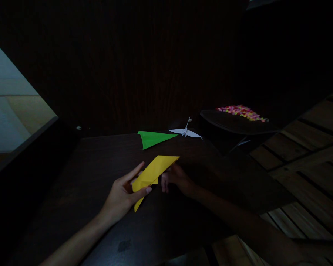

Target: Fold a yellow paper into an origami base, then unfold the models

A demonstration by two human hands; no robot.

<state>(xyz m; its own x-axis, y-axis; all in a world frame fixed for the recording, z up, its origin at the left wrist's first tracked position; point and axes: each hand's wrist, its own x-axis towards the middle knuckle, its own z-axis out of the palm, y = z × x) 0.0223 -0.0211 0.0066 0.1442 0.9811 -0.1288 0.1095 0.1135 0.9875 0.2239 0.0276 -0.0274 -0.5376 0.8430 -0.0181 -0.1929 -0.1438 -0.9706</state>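
Head view shows the left hand [122, 195] clamped on a folded yellow paper [152, 173] just above the dark surface [94, 166]; the right hand [175, 179] touches its far side (grip unclear in shadow). A green paper plane [154, 138] and white paper crane [185, 131] lie beyond.

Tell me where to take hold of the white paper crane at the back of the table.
Pinch the white paper crane at its raised middle body, coming from above. Its wings lie spread flat to both sides, so only the centre stands up; the green paper plane lies close on its left.
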